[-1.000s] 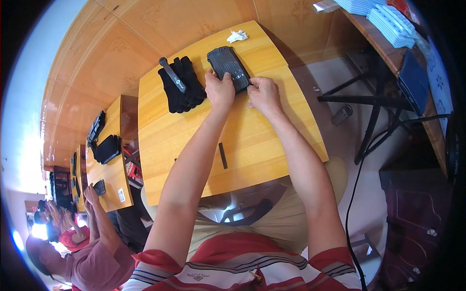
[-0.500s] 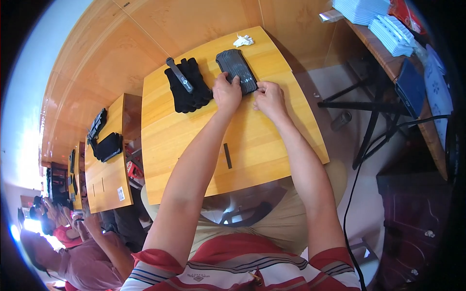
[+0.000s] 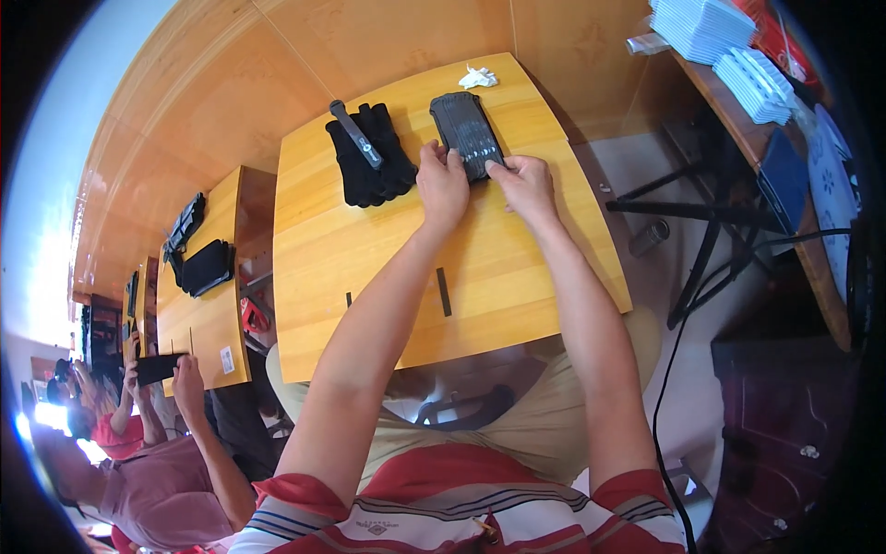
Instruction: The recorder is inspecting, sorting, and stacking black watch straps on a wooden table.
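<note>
A flat, dark grey, ribbed bundle (image 3: 466, 125) with a shiny surface lies near the far side of the wooden table, and I cannot make out its exact kind. The fingers of my left hand (image 3: 445, 189) grip its near left edge. At the near right corner, my right hand (image 3: 528, 189) pinches it, thumb on top; the fingers beneath are partly hidden. To the left of the bundle rest black knitted gloves (image 3: 388, 152), overlapping one another. Across them lies a long, narrow dark grey strap-like piece (image 3: 357, 136) with a pale mark.
Crumpled white paper (image 3: 478, 78) sits at the far edge of the yellow wooden table (image 3: 388, 268). A side table with white stacked packs (image 3: 706, 32) stands right, a black cable (image 3: 660, 397) hanging from it. Left, a co-worker (image 3: 166, 480) holds a black item (image 3: 159, 369) near another table.
My right hand has shifted its grip, its thumb now lying on the bundle's near corner. My left hand stays at the left edge. The co-worker's hands now hold up a black item.
</note>
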{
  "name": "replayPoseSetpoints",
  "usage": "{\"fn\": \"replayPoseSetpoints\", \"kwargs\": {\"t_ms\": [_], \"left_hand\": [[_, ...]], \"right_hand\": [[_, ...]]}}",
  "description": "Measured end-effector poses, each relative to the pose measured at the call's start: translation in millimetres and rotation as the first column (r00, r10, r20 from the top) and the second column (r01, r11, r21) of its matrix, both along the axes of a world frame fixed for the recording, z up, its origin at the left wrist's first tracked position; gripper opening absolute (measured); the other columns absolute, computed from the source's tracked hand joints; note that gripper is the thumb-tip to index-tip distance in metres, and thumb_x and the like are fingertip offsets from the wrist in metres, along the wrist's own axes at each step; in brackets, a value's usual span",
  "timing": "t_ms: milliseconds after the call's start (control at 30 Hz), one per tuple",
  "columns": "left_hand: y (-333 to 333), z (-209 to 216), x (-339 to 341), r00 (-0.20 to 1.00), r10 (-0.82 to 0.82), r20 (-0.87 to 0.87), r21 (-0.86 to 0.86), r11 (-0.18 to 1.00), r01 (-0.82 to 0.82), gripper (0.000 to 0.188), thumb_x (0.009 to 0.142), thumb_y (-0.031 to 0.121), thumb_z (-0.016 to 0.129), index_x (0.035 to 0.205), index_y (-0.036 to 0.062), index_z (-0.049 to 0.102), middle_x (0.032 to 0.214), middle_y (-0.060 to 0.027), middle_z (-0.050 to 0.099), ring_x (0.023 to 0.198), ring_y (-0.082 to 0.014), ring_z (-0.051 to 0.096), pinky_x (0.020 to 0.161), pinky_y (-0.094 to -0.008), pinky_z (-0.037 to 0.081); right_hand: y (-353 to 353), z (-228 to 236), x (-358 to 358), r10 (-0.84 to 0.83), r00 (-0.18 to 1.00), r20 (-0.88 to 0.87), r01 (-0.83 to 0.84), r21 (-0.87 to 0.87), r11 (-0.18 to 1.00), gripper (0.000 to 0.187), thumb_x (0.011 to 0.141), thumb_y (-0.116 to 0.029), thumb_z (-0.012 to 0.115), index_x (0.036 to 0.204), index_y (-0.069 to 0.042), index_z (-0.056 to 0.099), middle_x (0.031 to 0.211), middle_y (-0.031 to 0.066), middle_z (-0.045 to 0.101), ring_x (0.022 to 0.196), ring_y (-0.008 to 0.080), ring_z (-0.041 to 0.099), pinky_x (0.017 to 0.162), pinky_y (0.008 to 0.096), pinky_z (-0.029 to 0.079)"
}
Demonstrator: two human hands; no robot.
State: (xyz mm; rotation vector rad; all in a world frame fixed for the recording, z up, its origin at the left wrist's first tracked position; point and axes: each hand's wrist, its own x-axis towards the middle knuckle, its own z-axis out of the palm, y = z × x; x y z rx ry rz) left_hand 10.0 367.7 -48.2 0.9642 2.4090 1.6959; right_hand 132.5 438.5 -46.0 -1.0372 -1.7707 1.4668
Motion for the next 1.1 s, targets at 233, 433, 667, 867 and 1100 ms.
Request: {"fn": "replayPoseSetpoints", "kwargs": {"t_ms": [233, 433, 667, 867, 1100], "left_hand": [[-6, -6, -2, 0.997, -0.036, -0.071, 0.019, 0.999, 0.037, 0.034, 0.096, 0.01, 0.055, 0.127, -0.0033, 0.053, 0.113, -0.0238, 0.068, 0.104, -0.041, 0.065, 0.09, -0.0457, 0.051], [-5, -12, -1, 0.986, -0.055, -0.16, -0.062, 0.997, 0.046, 0.027, 0.093, 0.008, 0.057, 0.118, -0.0013, 0.056, 0.106, -0.0219, 0.069, 0.099, -0.0409, 0.063, 0.087, -0.0496, 0.05], [-7, -9, 3, 0.95, -0.135, -0.281, -0.086, 0.99, 0.115, 0.016, 0.088, 0.008, 0.064, 0.1, -0.0025, 0.067, 0.097, -0.0222, 0.071, 0.094, -0.0408, 0.066, 0.086, -0.0471, 0.05], [-7, -14, -1, 0.911, -0.037, -0.411, 0.062, 0.996, 0.068, 0.013, 0.087, 0.007, 0.064, 0.094, -0.0027, 0.069, 0.09, -0.0219, 0.07, 0.09, -0.0401, 0.066, 0.079, -0.0461, 0.051], [-8, -12, 5, 0.981, 0.019, -0.195, 0.032, 0.999, -0.013, 0.02, 0.091, 0.007, 0.06, 0.109, -0.0012, 0.06, 0.095, -0.0217, 0.069, 0.09, -0.0394, 0.066, 0.079, -0.0463, 0.052]], "right_hand": [[2, 7, 0, -0.03, 0.991, -0.13, 0.002, -0.21, 0.978, 0.023, 0.089, -0.025, 0.07, 0.075, -0.008, 0.062, 0.063, -0.0028, 0.053, 0.05, 0.0072, 0.049, 0.042, 0.0263, 0.044], [16, 17, 4, -0.062, 0.975, -0.213, -0.058, -0.513, 0.856, 0.016, 0.09, -0.024, 0.067, 0.084, -0.012, 0.058, 0.068, -0.0024, 0.057, 0.05, 0.0086, 0.049, 0.047, 0.0267, 0.044], [26, 17, 15, -0.102, 0.932, -0.348, -0.176, -0.679, 0.713, 0.016, 0.092, -0.024, 0.064, 0.088, -0.009, 0.061, 0.072, 0.0014, 0.062, 0.054, 0.0105, 0.055, 0.051, 0.0303, 0.052], [16, 13, 13, 0.003, 0.976, -0.219, -0.103, -0.445, 0.89, 0.018, 0.09, -0.02, 0.073, 0.096, -0.006, 0.065, 0.078, 0.0024, 0.066, 0.058, 0.0084, 0.058, 0.057, 0.0274, 0.056], [5, 9, 6, -0.048, 0.998, -0.034, 0.039, -0.215, 0.976, 0.023, 0.091, -0.022, 0.073, 0.098, -0.001, 0.067, 0.076, 0.0029, 0.064, 0.055, 0.0084, 0.058, 0.054, 0.0273, 0.057]]}}
